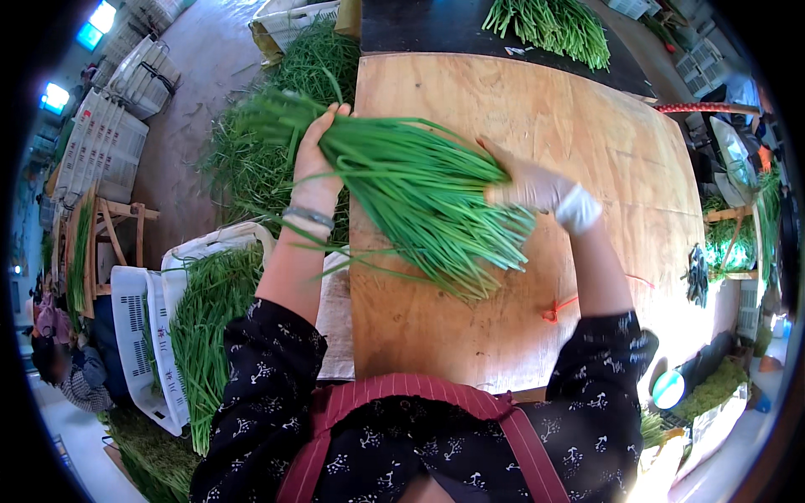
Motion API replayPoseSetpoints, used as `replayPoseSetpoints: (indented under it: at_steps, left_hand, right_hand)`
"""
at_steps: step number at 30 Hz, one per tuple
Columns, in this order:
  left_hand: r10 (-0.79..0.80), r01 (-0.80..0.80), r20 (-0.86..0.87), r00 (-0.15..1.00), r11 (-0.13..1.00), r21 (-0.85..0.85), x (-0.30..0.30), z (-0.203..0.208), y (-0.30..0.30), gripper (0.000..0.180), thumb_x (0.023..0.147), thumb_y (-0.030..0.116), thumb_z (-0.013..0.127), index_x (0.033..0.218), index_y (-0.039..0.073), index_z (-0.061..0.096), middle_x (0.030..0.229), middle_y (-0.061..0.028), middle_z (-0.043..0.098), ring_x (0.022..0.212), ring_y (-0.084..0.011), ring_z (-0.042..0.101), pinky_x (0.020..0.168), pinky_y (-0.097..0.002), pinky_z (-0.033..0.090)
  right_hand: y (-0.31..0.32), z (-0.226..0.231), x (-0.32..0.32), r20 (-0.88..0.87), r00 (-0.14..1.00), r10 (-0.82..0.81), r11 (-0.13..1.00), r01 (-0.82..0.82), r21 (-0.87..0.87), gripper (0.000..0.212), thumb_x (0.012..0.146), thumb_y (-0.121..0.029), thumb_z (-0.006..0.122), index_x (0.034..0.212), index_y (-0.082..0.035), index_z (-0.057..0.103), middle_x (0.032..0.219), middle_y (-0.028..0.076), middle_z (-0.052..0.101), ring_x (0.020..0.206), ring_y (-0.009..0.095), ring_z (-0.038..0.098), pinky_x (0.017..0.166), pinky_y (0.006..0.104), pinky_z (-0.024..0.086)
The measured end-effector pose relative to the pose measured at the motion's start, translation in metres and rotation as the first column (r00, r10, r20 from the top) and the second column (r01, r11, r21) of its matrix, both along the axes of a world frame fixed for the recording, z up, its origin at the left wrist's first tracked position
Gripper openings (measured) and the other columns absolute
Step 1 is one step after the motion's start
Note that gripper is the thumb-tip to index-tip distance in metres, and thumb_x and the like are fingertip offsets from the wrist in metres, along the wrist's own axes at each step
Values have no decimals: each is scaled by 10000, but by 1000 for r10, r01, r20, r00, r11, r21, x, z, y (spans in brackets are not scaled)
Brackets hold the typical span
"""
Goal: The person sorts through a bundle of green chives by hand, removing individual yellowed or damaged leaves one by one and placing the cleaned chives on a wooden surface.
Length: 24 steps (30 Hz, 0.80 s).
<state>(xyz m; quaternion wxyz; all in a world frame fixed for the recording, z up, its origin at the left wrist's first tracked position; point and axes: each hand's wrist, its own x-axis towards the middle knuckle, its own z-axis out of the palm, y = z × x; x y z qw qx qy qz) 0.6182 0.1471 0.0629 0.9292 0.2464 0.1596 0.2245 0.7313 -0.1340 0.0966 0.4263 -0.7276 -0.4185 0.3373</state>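
Nearest: orange tie string (pixel 560 308) lying loose on the wooden desk (pixel 587 142), just beside the right forearm. Bundle of green chives (pixel 419 197) held slightly above the desk, fanned toward its near end. Left hand (pixel 317 155), bare, closed round the bundle's far-left end. Right hand (pixel 524 184), gloved, presses and grips the bundle's right side. Judgement: stalks light, limp, easily bruised or kinked; smooth enough to slide apart. Best held as one sheaf near the gathered end, firm but not crushing. Farther: loose chive heap (pixel 285 109) left of the desk; another pile (pixel 553 25) at the far edge.
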Motion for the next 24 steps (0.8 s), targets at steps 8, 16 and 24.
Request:
replayPoseSetpoints:
  at_steps: [8,16,24]
  left_hand:
    - [-312,583,-493,812,399,708,59,45,-5,615,811,446,569,1249,34,445,1200,-109,522,930,-231,577,796,-370,483]
    - [439,100,-375,816,533,840,-95,88,74,554,833,389,510,1241,26,412,1149,-134,529,980,-206,530,821,-353,430]
    - [31,447,-537,843,514,732,-187,-1,-113,419,855,237,526,1208,19,462,1130,-119,517,1038,-193,516,860,-310,425]
  right_hand:
    - [-69,-24,-78,-217,884,-413,909,414,-43,820,707,-224,730,1350,-20,265,1135,155,558,1054,216,523,896,296,397]
    - [-107,-11,-57,-154,842,-517,844,472,-253,888,763,-454,631,1346,64,208,1069,153,588,962,221,559,854,290,420]
    - [-48,4,-70,209,801,-561,768,598,-229,1186,576,-595,702,1341,102,123,1080,260,559,1011,340,556,851,350,433]
